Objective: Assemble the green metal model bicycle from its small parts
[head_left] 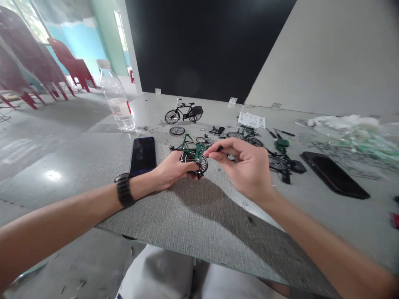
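left hand (173, 170) curled closed around a green model bicycle (195, 153), held just above the grey woven mat (193, 216): a steady hold for close work. right hand (246, 166) pinches a small dark part (220, 148) between thumb and forefinger, just beside the bicycle, a controlled grip.

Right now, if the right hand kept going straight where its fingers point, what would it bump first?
Probably the small green model bicycle held in the left hand. The right hand points toward it, though depth is hard to judge from this view.
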{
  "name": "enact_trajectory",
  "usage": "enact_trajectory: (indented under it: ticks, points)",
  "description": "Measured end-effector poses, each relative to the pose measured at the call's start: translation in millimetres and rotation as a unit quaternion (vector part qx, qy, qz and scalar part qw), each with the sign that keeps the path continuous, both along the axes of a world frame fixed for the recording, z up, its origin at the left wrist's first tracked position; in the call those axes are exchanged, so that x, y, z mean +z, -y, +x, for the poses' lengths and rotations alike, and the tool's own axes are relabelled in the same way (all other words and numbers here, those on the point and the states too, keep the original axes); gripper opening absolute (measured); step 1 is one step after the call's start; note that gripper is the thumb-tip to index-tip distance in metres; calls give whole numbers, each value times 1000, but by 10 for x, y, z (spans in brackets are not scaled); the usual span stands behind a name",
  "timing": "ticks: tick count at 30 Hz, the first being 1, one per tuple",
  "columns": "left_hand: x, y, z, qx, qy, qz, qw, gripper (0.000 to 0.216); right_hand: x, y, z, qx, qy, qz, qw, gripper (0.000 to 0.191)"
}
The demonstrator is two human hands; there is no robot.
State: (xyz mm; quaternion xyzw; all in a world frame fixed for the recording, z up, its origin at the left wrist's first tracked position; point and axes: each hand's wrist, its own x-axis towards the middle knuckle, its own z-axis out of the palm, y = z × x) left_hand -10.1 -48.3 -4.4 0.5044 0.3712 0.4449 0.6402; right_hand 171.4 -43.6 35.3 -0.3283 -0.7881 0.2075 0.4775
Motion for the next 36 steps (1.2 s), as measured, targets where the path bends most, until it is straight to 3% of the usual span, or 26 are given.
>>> enact_trajectory:
  ticks: [7,11,14,25,31,36]
  points:
    - [26,-24,11,17,30,21,999,15,15,-68,60,14,-72,32,997,20]
    - [34,-24,-16,25,54,2,998,21,-87,-149,163,59,143,47,987,27]
    - [52,-26,-42,12,57,-9,998,23,-163,-210,205,65,218,67,971,32]
    - [13,-33,-58,-9,11,23,1000,25,-177,-341,280,13,122,40,992,30]
    - [5,-37,-65,15,-5,60,998,30,-187,-341,280,28,126,37,991,28]
    - [20,-38,-58,84,25,39,995,40,-195,-315,251,54,145,30,987,28]
